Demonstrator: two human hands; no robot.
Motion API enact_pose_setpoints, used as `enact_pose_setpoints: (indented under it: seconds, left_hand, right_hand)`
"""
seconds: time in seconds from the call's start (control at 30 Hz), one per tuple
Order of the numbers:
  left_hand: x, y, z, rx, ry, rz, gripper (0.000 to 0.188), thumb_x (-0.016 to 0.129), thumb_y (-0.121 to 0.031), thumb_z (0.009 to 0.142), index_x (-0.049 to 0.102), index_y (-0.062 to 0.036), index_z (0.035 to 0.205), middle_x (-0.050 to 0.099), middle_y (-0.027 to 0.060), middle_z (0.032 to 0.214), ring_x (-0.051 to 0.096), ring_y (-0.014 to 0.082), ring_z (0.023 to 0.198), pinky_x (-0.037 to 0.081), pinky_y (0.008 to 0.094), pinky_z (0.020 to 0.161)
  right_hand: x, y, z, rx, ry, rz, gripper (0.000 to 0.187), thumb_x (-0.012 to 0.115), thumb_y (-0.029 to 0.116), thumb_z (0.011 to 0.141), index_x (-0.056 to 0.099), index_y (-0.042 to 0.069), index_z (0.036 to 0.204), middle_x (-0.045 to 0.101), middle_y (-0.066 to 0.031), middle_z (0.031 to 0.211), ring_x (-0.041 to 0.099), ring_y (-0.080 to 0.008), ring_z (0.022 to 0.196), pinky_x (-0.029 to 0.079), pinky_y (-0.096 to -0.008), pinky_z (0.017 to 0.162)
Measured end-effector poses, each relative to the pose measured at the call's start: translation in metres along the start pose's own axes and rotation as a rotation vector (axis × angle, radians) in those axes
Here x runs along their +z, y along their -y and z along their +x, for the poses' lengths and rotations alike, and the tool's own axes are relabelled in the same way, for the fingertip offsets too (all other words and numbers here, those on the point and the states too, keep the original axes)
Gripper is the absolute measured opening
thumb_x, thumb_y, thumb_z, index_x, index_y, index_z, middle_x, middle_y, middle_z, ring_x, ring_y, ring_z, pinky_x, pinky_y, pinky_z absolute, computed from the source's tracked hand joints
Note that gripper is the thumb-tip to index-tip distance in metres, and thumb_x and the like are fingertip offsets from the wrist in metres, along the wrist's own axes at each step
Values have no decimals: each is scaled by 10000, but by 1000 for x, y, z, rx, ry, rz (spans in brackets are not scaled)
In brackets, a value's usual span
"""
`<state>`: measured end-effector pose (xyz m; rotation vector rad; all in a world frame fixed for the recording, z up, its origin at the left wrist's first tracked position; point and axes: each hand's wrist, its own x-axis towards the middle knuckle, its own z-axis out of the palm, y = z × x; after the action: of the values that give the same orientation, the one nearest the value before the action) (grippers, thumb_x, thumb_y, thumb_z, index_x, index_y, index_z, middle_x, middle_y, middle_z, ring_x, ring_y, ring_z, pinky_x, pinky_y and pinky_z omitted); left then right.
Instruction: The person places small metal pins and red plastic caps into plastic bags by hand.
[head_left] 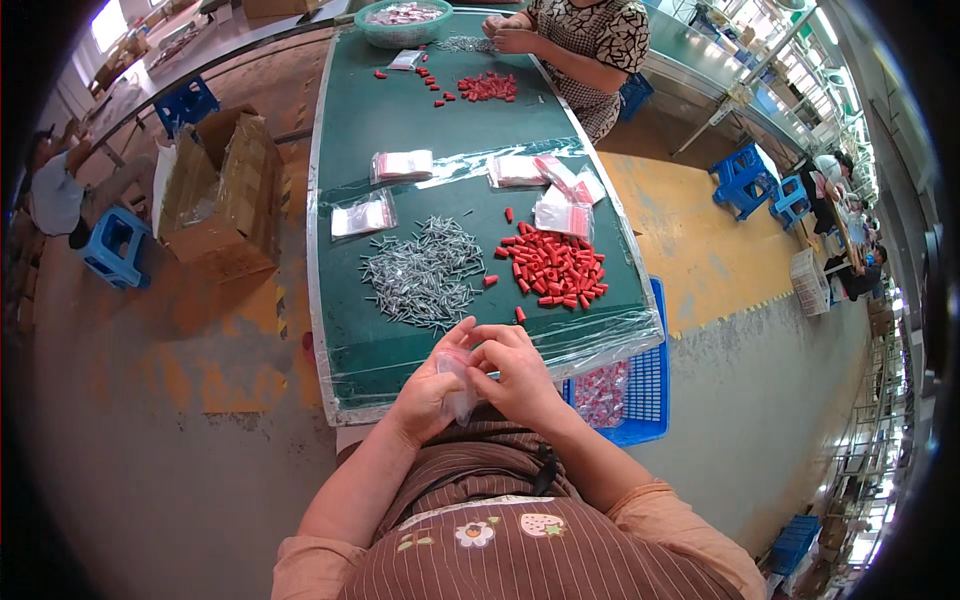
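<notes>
Just over the near edge of the green-topped table, a small clear plastic bag (459, 393) with a reddish strip at its mouth is pinched between my two hands. My left hand (428, 392) grips the bag's left side with curled fingers. From the right, my right hand (517, 375) has its thumb and fingertips closed at the bag's top. What is inside the bag cannot be made out. Beyond my left hand lies a heap of grey metal screws (424, 270). A heap of red plastic caps (555, 265) lies beyond my right hand, with a few strays around it.
Stacks of flat zip bags (403, 165) lie behind both heaps. A blue crate (650, 395) holding filled bags stands below the table's right edge. At the far end, a co-worker's hands (510, 35) work near a green basin (403, 28). An open cardboard box (225, 200) stands left.
</notes>
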<state>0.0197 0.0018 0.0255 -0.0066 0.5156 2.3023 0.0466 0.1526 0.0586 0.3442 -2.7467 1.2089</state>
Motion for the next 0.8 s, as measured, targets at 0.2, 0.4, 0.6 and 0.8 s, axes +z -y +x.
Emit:
enact_pose_setpoints:
  seconds: [0.2, 0.4, 0.6, 0.8]
  left_hand:
    - [2, -9, 0, -78, 24, 6, 417, 448, -35, 924, 386, -56, 1336, 506, 110, 1219, 509, 255, 1158, 459, 439, 942]
    - [-16, -7, -3, -96, -186, 225, 193, 487, -96, 945, 525, -49, 1128, 581, 100, 1094, 598, 229, 1005, 537, 414, 795]
    - [-17, -3, -2, -83, -290, 315, 150, 545, -104, 923, 530, -76, 1070, 593, 76, 1007, 624, 221, 915, 562, 392, 681]
    - [3, -9, -2, -32, -264, 326, 225, 552, -114, 922, 528, -65, 1141, 601, 75, 975, 630, 211, 886, 567, 363, 650]
  right_hand:
    - [-6, 2, 11, -101, -62, -70, 128, 658, 67, 718, 590, 26, 818, 589, -128, 1089, 529, -316, 1012, 445, -398, 853]
    - [-8, -5, 14, 21, -12, 94, 111, 659, 83, 779, 591, 28, 847, 592, -124, 1100, 554, -299, 1039, 384, -406, 958]
    - [-1, -7, 10, 90, -5, 199, 106, 646, 81, 804, 589, 16, 865, 593, -126, 1059, 580, -283, 981, 461, -363, 833]
    - [-2, -13, 9, 111, 102, 151, 76, 616, 49, 838, 589, -4, 885, 599, -109, 993, 599, -208, 909, 500, -288, 735]
